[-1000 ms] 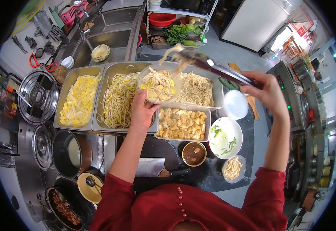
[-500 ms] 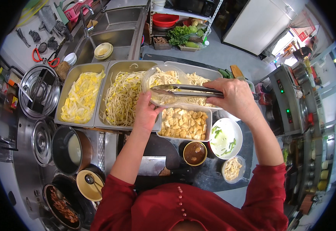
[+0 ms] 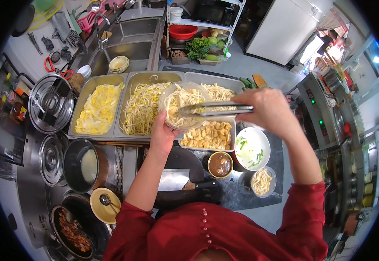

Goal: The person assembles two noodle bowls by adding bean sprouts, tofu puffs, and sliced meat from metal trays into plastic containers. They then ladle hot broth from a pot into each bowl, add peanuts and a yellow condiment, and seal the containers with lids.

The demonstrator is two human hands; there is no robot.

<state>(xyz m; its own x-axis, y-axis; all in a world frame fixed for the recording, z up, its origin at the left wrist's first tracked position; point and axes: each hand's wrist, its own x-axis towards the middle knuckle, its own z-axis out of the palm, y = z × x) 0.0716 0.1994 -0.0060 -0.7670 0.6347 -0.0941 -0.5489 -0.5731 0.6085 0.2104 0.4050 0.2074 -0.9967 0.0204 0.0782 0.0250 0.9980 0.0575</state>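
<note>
My left hand is closed on the near left rim of a clear round plastic bowl, tilted over the trays. Pale strips and yellowish pieces lie inside it. My right hand, slightly blurred, grips metal tongs, whose tips reach over the bowl's contents. Behind the bowl are a tray of bean sprouts and a tray of pale strips. Golden, tofu-like chunks fill a smaller container just below the bowl. Shredded yellow-white cabbage sits in the leftmost tray.
A cleaver lies on a dark round board near me. To its right stand a brown sauce pot, a white bowl with green bits and a tub of strips. Pots and a yellow bowl are left.
The tongs have dipped and shifted over the strips in the bowl, with my right hand moving along. The view has tilted slightly; my left hand keeps its hold on the bowl.
</note>
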